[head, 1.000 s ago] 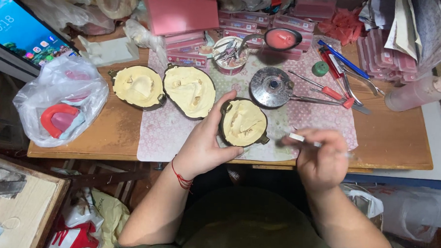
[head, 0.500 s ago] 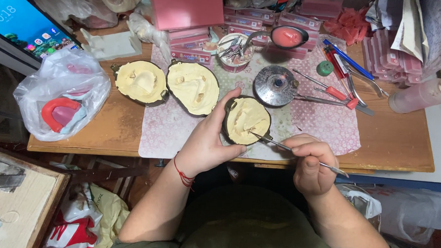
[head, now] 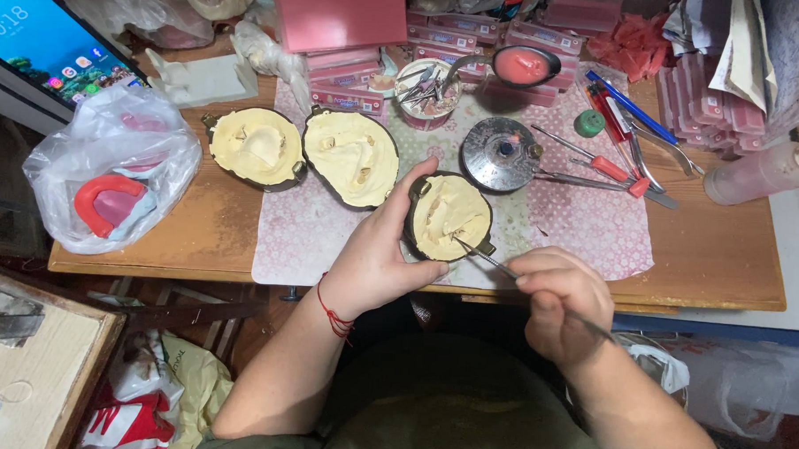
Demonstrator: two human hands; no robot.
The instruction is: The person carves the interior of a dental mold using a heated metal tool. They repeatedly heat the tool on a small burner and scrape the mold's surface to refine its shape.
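Left hand (head: pixel 376 259) grips flask (head: pixel 449 216); right hand (head: pixel 561 296) works pick (head: pixel 487 258) into its plaster.

Since a second ago the right hand has swung its thin metal pick from off to the right onto the flask's cream fill, tip now touching near the middle: scraping looks underway. Flask sits at the counter's (head: pixel 195 235) near edge, on the pink mat (head: pixel 585 231). Two more filled flasks (head: pixel 349 156) lie far-left; lid (head: pixel 501 154), tools far-right; plastic bag (head: pixel 109 166) at left.
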